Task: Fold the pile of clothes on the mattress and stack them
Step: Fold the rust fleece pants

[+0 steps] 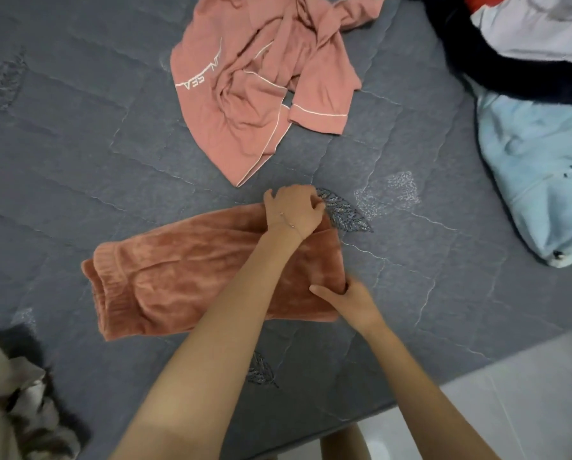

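Now fleece [191, 270] lies folded on mattress [62, 144].
Left hand [292, 210] fingers curl on its far right corner, right hand [347, 300] fingers pinch near corner; pink top [244, 78] lies beyond.

a home bedroom — quilted grey mattress [78, 144], loose pink pyjama top [244, 94], pale floor tiles [526, 393] alongside

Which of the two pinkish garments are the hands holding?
The fuzzy rust pants, nearest the person: left hand and right hand grip its right end. The piped pink top lies crumpled beyond, untouched.
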Motion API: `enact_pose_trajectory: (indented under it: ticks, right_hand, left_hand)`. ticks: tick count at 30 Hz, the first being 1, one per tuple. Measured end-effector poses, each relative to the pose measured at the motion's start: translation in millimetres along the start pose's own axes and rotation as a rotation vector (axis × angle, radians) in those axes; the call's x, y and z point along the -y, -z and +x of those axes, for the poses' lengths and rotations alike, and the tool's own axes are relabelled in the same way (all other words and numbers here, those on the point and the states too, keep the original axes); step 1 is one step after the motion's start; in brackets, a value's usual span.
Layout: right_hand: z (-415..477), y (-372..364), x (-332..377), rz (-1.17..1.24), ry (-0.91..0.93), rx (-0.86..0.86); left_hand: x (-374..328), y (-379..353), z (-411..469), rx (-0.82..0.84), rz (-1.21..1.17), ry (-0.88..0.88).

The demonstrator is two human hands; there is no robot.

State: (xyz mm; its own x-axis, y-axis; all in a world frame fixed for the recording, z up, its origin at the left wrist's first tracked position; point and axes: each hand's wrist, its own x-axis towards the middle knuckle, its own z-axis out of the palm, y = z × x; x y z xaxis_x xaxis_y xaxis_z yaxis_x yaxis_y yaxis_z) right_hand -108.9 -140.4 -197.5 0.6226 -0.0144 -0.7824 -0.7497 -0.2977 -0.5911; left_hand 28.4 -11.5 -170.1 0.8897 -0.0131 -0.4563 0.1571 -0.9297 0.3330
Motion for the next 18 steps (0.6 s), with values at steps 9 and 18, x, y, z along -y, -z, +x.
enact_pose_trajectory:
  ticks: [9, 18]
  right_hand:
    - [-11.9, -6.5, -13.5, 0.165, -0.001, -0.022]
    - [9.2, 5.3, 7.2, 0.179, 0.047, -0.044]
  left_hand:
    - [-0.9, 9.3, 17.5, -0.303, -0.754, 0.100]
    - [42.7, 2.1, -22.4, -0.497, -0.202, -0.130]
